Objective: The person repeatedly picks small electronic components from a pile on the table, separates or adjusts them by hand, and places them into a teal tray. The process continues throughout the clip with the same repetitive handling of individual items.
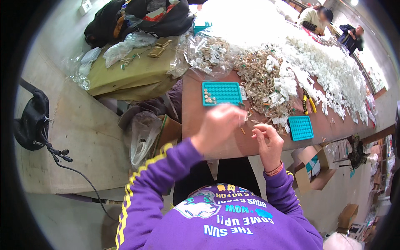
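Note:
My left hand (221,125) is smeared by motion over the table's near edge, just below a teal compartment tray (229,91). Whether its fingers hold anything cannot be made out. Close by on the right, my right hand (270,146) has thumb and fingertips pinched together, and anything between them is too small to name. Several small round pale pieces (208,99) sit in the left part of that tray. Beyond both hands spreads a heap of small brownish and clear pieces with white tags (266,83). A smaller teal tray (301,128) lies to the right of my right hand.
Pliers with yellow and black handles (308,102) lie right of the heap. White and clear pieces (333,83) cover the table's far right. An open cardboard box (314,166) stands below the right edge. Two other people (315,20) are at the far right.

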